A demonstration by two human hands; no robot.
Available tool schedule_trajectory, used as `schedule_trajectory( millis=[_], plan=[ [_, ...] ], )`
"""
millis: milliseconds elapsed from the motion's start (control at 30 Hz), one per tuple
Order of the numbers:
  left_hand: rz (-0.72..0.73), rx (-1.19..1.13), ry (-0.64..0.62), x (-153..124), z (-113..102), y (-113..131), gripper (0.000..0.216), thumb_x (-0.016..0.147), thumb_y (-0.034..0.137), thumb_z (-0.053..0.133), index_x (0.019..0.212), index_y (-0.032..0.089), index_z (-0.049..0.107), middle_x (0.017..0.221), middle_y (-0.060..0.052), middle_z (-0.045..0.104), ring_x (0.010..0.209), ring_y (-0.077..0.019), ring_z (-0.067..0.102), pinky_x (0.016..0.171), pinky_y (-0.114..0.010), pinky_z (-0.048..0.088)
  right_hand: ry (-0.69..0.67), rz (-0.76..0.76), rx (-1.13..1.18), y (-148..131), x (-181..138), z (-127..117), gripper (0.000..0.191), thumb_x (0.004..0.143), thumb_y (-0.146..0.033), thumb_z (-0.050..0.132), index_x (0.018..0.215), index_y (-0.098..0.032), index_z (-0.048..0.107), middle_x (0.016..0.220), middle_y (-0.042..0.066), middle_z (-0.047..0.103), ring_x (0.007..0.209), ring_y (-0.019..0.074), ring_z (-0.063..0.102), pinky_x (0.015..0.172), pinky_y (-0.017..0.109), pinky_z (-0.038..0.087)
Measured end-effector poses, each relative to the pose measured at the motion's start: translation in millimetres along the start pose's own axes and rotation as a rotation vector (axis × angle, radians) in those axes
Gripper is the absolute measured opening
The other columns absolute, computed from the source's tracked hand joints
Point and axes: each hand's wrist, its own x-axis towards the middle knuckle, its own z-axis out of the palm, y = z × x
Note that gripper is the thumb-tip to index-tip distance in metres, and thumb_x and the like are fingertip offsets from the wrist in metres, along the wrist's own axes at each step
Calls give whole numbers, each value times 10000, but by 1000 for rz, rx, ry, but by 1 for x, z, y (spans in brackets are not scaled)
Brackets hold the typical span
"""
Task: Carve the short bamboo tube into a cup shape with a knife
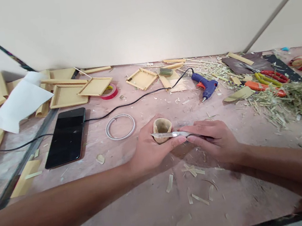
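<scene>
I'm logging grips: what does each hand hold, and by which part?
The left hand grips the small bamboo cup around its side; the right hand holds the knife by its handle, blade across the cup.

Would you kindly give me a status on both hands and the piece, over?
Left hand shut on bamboo cup. Right hand shut on knife, blade across cup's near side. Shavings by the hands; white ring and phone apart, left.

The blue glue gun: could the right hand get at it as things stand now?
Probably yes: the glue gun lies just beyond the right hand, with only table and shavings between. But that hand holds a knife, so it is not free.
</scene>
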Motion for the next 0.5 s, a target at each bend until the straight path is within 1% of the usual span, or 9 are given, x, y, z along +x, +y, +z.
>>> schedule_trajectory(
  millis=[167,300,500],
  plan=[
    [-16,5,-8,-2,-1,-2,388,776,338,920,843,192,567,772,28,602,714,-123,553,648,-258,444,-5,-12,-14,0,0,-1,280,1134,-260,594,1345,-213,772,880,28,796,683,126,659,653,246,515],
    [-12,14,-19,-2,-1,-2,375,790,332,909,851,195,566,795,20,607,748,-130,563,669,-261,453,-10,-26,-23,1,0,0,289,1134,-245,594,1354,-181,770,908,38,804,710,120,671,674,235,516],
    [-29,11,-11,-1,0,0,379,772,331,918,830,195,569,748,36,589,690,-115,543,638,-258,438,-4,-34,-37,2,-1,1,293,1121,-216,613,1360,-156,772,823,9,754,659,109,621,629,225,473]
  ],
)
